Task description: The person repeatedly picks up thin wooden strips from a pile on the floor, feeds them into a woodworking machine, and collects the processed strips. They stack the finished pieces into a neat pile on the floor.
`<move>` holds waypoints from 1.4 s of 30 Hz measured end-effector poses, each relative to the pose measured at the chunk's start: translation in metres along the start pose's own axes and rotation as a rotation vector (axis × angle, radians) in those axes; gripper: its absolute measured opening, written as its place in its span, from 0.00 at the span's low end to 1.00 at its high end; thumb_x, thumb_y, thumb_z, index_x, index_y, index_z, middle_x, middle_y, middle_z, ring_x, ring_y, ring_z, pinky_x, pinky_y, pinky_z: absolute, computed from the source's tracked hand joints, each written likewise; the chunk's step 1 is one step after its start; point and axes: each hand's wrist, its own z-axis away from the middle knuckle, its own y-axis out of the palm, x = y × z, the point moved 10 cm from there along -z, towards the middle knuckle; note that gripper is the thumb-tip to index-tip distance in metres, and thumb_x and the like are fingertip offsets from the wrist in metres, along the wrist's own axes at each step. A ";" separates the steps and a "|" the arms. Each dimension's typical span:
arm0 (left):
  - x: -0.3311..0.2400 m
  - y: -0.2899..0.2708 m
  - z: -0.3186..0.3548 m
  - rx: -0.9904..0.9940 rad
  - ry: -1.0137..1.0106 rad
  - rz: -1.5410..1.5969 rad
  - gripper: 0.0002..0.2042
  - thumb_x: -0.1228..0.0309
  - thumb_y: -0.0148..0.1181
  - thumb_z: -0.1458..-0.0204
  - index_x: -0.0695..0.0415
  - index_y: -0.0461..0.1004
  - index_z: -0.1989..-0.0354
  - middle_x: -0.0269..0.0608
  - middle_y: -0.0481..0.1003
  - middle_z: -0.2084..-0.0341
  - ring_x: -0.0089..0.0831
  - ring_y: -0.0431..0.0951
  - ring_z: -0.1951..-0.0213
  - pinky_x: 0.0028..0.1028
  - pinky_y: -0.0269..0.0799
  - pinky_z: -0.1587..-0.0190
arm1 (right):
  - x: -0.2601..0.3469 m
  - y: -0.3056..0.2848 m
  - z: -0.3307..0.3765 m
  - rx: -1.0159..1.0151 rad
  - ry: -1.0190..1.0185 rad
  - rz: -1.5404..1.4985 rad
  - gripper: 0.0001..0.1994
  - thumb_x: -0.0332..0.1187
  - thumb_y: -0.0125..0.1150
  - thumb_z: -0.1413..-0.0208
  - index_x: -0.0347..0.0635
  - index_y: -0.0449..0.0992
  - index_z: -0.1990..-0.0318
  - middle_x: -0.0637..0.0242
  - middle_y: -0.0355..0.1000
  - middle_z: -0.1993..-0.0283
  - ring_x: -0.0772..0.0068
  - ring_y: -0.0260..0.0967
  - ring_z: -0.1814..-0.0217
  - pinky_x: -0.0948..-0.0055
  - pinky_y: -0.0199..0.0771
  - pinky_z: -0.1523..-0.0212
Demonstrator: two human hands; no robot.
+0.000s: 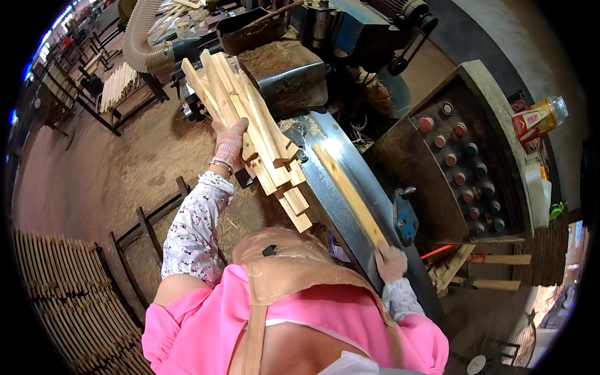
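Observation:
A bundle of pale wooden strips (250,112) lies tilted in front of me, its near ends uneven. My left hand (231,140), in a light knitted glove, is closed around the bundle's left side; its fingertips are partly hidden by the wood. On the shiny metal machine bed (337,134) rests a single wooden strip (347,194), lengthwise along the surface. My right hand (391,262), gloved too, grips the near end of that strip. The far end of the strip reaches toward the sawdust-covered machine housing (281,69).
Right of the bed stands a control panel (462,162) with several coloured buttons, a bottle (540,119) on its edge. A blue bracket (405,219) sits on the bed's right side. Stacked strips (69,300) fill the lower left. A ribbed hose (140,37) runs at the back left.

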 end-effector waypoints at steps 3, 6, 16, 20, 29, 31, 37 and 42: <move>0.000 0.005 -0.001 0.035 0.041 0.032 0.35 0.65 0.71 0.48 0.57 0.53 0.37 0.53 0.73 0.51 0.46 0.80 0.56 0.45 0.83 0.60 | 0.050 0.023 -0.122 -0.160 -0.088 -0.165 0.10 0.38 0.63 0.43 0.55 0.82 0.54 0.59 0.72 0.76 0.50 0.73 0.72 0.51 0.69 0.72; 0.005 0.014 0.001 0.093 -0.075 -0.013 0.40 0.57 0.72 0.49 0.68 0.58 0.35 0.52 0.77 0.52 0.38 0.79 0.54 0.36 0.77 0.51 | 0.105 0.041 -0.257 0.045 0.111 -0.450 0.18 0.41 0.57 0.38 0.50 0.80 0.44 0.50 0.80 0.53 0.47 0.78 0.48 0.55 0.76 0.47; 0.007 -0.012 -0.007 -0.072 -0.041 -0.224 0.54 0.54 0.73 0.52 0.66 0.42 0.26 0.57 0.73 0.45 0.46 0.76 0.49 0.39 0.73 0.44 | 0.296 -0.082 -0.338 0.412 -0.078 -0.439 0.28 0.50 0.56 0.44 0.52 0.74 0.37 0.50 0.76 0.41 0.52 0.72 0.37 0.59 0.71 0.37; 0.029 -0.001 -0.014 0.104 -0.155 -0.057 0.55 0.54 0.73 0.51 0.67 0.41 0.26 0.60 0.70 0.41 0.47 0.73 0.44 0.38 0.70 0.40 | 0.214 -0.063 -0.278 0.531 0.090 -0.734 0.30 0.41 0.56 0.47 0.42 0.74 0.36 0.57 0.82 0.60 0.67 0.80 0.62 0.68 0.77 0.49; 0.021 -0.003 -0.013 0.064 -0.084 -0.045 0.39 0.57 0.69 0.46 0.65 0.54 0.35 0.50 0.76 0.52 0.39 0.81 0.57 0.38 0.80 0.56 | 0.004 -0.047 0.039 0.020 0.143 -0.232 0.13 0.32 0.65 0.53 0.53 0.80 0.57 0.56 0.74 0.68 0.47 0.76 0.67 0.53 0.76 0.68; 0.014 0.000 -0.007 0.023 -0.066 -0.106 0.36 0.56 0.70 0.46 0.64 0.59 0.37 0.49 0.76 0.53 0.39 0.81 0.57 0.39 0.80 0.56 | -0.019 -0.019 0.069 0.011 0.231 -0.130 0.11 0.32 0.67 0.50 0.52 0.80 0.57 0.55 0.74 0.68 0.47 0.75 0.68 0.53 0.75 0.68; 0.046 -0.016 -0.038 0.111 -0.094 0.026 0.36 0.58 0.70 0.46 0.65 0.60 0.36 0.50 0.77 0.52 0.39 0.80 0.55 0.39 0.80 0.53 | 0.035 0.026 -0.105 -0.242 0.036 -0.340 0.09 0.34 0.63 0.43 0.45 0.83 0.57 0.53 0.77 0.65 0.47 0.76 0.61 0.52 0.76 0.61; 0.021 0.010 -0.021 0.154 -0.066 0.058 0.37 0.61 0.73 0.49 0.66 0.62 0.35 0.49 0.78 0.51 0.41 0.81 0.55 0.36 0.80 0.51 | 0.169 -0.028 -0.260 -0.203 -0.061 -0.879 0.21 0.48 0.66 0.45 0.51 0.80 0.46 0.51 0.79 0.56 0.51 0.78 0.55 0.54 0.77 0.55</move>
